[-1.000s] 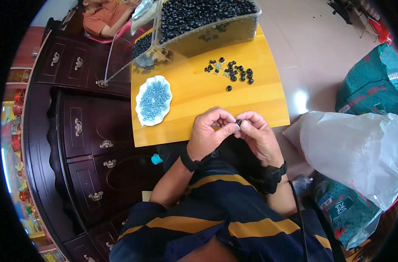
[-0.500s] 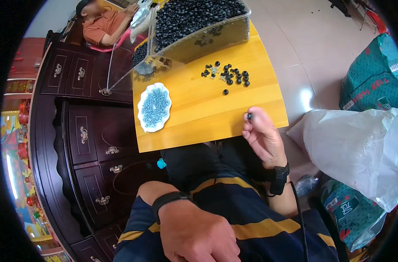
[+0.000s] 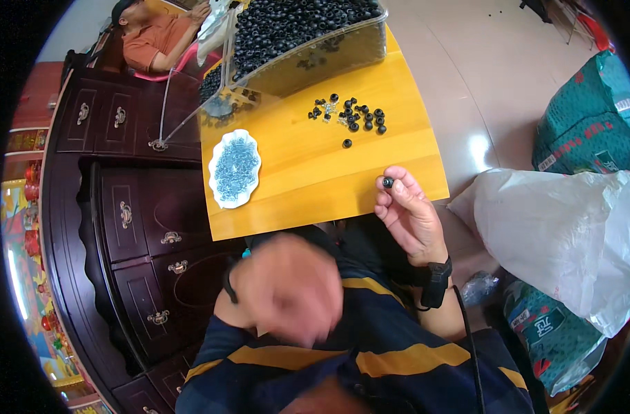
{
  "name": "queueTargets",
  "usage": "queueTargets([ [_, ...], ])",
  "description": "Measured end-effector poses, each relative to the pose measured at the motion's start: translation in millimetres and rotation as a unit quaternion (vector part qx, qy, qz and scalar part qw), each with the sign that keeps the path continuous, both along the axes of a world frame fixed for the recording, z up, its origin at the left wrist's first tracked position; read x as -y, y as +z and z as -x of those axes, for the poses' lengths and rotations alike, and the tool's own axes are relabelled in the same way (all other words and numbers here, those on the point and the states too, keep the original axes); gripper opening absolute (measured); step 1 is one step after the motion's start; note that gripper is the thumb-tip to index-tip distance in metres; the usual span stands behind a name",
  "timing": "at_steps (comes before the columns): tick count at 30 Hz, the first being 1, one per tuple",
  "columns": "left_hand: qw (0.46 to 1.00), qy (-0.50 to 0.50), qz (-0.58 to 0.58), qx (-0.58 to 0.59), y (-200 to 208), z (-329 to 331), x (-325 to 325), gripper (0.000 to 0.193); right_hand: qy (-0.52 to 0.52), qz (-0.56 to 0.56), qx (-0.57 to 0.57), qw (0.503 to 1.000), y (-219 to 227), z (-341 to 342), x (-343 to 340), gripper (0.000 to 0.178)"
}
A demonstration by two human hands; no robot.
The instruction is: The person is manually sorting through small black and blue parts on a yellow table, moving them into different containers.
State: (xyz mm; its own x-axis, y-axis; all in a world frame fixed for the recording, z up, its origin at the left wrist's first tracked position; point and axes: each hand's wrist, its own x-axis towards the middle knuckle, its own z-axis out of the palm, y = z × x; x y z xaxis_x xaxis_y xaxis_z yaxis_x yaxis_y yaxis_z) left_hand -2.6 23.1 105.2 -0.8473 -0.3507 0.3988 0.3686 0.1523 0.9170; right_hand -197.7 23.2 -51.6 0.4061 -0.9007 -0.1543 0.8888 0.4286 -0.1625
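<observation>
Just past the near right edge of the yellow wooden table, my right hand is closed, pinching a small round black bead-like piece between thumb and fingers. Motion smears my left hand above my lap, so its fingers cannot be made out. On the table lie several loose black bead-like pieces beside a little heap of tiny clear pieces. A white scalloped dish at the left holds many small clear bluish pieces.
A clear plastic bin full of black pieces stands at the table's far side. A dark wooden cabinet lines the left. Right of the table sit a white sack and teal bags. Another person sits at the far left.
My left hand has risen from my lap toward the table. My right hand has turned slightly, its thumb now over the black piece. The whole view has shifted a little.
</observation>
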Motion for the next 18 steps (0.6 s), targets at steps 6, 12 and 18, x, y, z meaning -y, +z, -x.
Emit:
queueTargets([
  [6, 0.659, 0.553, 0.286, 0.422, -74, -52, 88, 0.019, 0.01, -0.007, -0.01, 1.0, 0, -3, 0, 0.022],
  [12, 0.672, 0.584, 0.197, 0.41, -123, -73, 142, 0.031, 0.002, -0.019, -0.007, 1.0, -2, 0, 1, 0.021],
  [18, 0.68, 0.566, 0.202, 0.42, -142, -78, 154, 0.019, 0.0, -0.016, 0.003, 1.0, -4, 1, 1, 0.021],
])
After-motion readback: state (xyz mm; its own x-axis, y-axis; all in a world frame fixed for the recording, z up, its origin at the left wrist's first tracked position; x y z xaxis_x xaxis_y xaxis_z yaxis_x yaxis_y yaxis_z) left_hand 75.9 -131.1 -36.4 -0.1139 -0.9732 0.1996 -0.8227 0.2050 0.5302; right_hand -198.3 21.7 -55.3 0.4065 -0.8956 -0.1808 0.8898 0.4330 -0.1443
